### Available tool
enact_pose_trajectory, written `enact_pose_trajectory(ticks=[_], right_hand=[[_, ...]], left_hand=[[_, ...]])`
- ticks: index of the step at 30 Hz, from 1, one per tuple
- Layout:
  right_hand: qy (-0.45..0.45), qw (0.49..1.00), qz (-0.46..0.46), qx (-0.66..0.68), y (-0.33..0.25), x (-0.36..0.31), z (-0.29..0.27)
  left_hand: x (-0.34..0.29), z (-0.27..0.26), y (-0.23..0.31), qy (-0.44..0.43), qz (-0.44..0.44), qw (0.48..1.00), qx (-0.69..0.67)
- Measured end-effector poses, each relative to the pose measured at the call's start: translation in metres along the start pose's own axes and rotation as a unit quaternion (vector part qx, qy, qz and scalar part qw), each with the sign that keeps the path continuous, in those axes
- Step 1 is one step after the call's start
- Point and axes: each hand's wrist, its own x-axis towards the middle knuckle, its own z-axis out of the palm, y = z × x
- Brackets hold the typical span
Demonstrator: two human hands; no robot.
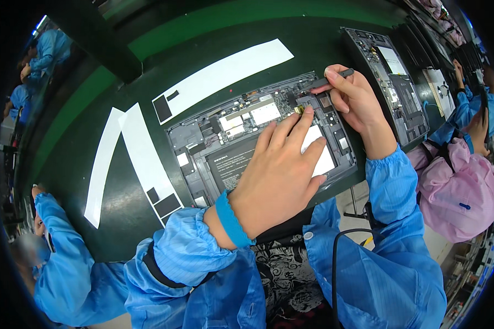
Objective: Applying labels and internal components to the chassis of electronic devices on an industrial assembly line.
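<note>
An opened laptop base (194, 131) lies on the dark green bench, its circuit board and black battery (225, 162) exposed. My left hand (277, 167), with a blue strap round the wrist, rests over its middle with fingers spread. Those fingertips reach the board beside a small yellowish part, and the hand hides part of the battery. At the base's upper right corner, my right hand (354, 98) pinches a slim dark tool (343, 73). The tool slants down toward the corner; its exact kind and whether its tip touches anything are hard to make out.
White paper strips (230, 71) with black pads lie beyond the base, and more strips (142, 159) to its left. Another opened laptop base (392, 82) sits at right. A co-worker in pink (461, 186) is at right; a blue sleeve (66, 247) is at left.
</note>
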Motion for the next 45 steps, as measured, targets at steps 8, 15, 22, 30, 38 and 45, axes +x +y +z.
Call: enact_pose_trajectory(ticks=[8, 15, 22, 30, 38, 45], right_hand=[[0.005, 1.000, -0.003, -0.002, 0.001, 0.000, -0.001], [0.003, 1.000, -0.008, 0.004, 0.000, -0.003, -0.004], [0.008, 1.000, -0.014, -0.005, 0.005, -0.001, -0.003], [0.007, 1.000, -0.018, -0.008, 0.004, -0.001, -0.002], [0.022, 1.000, 0.000, -0.011, 0.000, -0.003, -0.001], [0.025, 0.999, -0.019, -0.017, 0.002, -0.003, 0.001]], left_hand=[[-0.001, 0.002, -0.002, 0.004, -0.001, 1.000, -0.012], [-0.001, 0.000, -0.001, 0.002, 0.004, 1.000, -0.010], [-0.002, 0.001, -0.002, 0.009, 0.004, 1.000, -0.018], [-0.002, 0.001, -0.001, 0.005, 0.001, 1.000, -0.009], [0.001, 0.001, -0.007, 0.008, -0.012, 1.000, -0.008], [0.004, 0.004, -0.019, 0.024, -0.032, 0.995, 0.091]])
